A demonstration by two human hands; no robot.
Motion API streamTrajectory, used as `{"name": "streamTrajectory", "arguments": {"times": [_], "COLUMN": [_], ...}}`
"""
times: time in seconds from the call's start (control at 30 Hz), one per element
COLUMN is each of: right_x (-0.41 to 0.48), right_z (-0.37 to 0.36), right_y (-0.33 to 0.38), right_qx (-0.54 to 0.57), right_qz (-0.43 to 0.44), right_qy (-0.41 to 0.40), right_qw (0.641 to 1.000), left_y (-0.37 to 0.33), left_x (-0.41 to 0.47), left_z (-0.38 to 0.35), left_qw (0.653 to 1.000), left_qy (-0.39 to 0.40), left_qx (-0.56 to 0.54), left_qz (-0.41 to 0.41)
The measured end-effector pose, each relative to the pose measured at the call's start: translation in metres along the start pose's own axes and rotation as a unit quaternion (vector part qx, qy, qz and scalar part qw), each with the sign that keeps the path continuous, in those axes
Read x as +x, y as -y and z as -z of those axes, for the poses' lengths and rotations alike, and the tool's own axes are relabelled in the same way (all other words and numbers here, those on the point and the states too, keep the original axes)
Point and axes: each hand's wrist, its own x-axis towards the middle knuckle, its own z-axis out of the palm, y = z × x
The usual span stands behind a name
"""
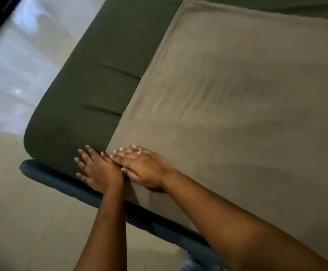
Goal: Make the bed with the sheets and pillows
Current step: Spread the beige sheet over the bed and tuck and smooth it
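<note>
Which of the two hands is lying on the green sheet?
The left hand, flat on the green sheet near its corner. The right hand, the one with a ring, rests on the tan sheet.

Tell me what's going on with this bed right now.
A person is making the bed. Both hands lie flat, fingers straight, side by side at the near edge by a mattress corner. The left hand rests on the dark green sheet, and the right hand presses on the edge of the tan sheet. The tan sheet is spread over most of the bed, leaving a green strip bare along one side. No pillows are in view.
</note>
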Motion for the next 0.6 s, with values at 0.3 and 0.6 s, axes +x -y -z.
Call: {"name": "streamTrajectory", "arguments": {"times": [0.3, 0.6], "right_x": [-0.053, -0.270], "right_z": [0.095, 0.109], "right_y": [-0.185, -0.261], "right_qx": [-0.175, -0.139], "right_qz": [-0.284, -0.553], "right_qy": [-0.047, -0.198], "right_qw": [0.942, 0.797], "left_y": [-0.179, -0.251], "left_x": [-0.070, -0.174], "left_z": [-0.049, -0.081], "left_qw": [0.956, 0.906], "left_qy": [0.101, 0.147], "left_qx": [0.021, 0.055], "left_qz": [-0.275, -0.393]}}
